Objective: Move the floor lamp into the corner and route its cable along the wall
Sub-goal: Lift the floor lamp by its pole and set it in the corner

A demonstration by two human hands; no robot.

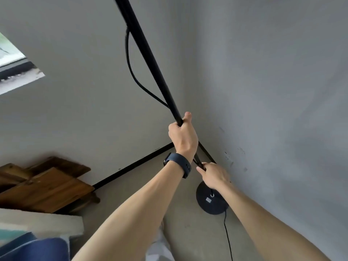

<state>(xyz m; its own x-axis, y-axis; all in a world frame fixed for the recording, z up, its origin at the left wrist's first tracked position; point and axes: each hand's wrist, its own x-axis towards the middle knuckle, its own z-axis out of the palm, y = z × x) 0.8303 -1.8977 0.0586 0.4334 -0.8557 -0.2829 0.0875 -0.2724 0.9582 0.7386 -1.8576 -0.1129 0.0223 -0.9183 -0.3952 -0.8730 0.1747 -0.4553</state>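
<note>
Two bare hands gripped a black floor lamp beside the meeting of two grey walls. The left hand (182, 136), a dark watch (178, 164) strapped at its wrist, was clenched around the pole (148, 51) at about mid-height, thumb up along the shaft. The right hand (213, 175) was closed on the pole lower down, just above the base, and appeared to pinch the cable against it as well, though the blur there made that hard to confirm.

The pole leaned up and to the left, running out of the top of the frame. Its round black base (211, 201) sat on the concrete floor (186, 228) close to the right wall (273, 91), near the corner but not pressed into it. Whether the base lay flat or was tipped could not be told.

A black cable (131, 72) left the upper pole, bowed away in a slack loop and rejoined the shaft just above the left hand. Another run of cord (227, 240) trailed from the base's near edge across the floor toward the camera, near the foot of the right wall.

A dark skirting strip (135, 165) lined the foot of the left wall. Wooden boards (43, 187) were stacked against that wall at lower left, well apart from the lamp, and a window (13, 61) showed at the far left edge.
</note>
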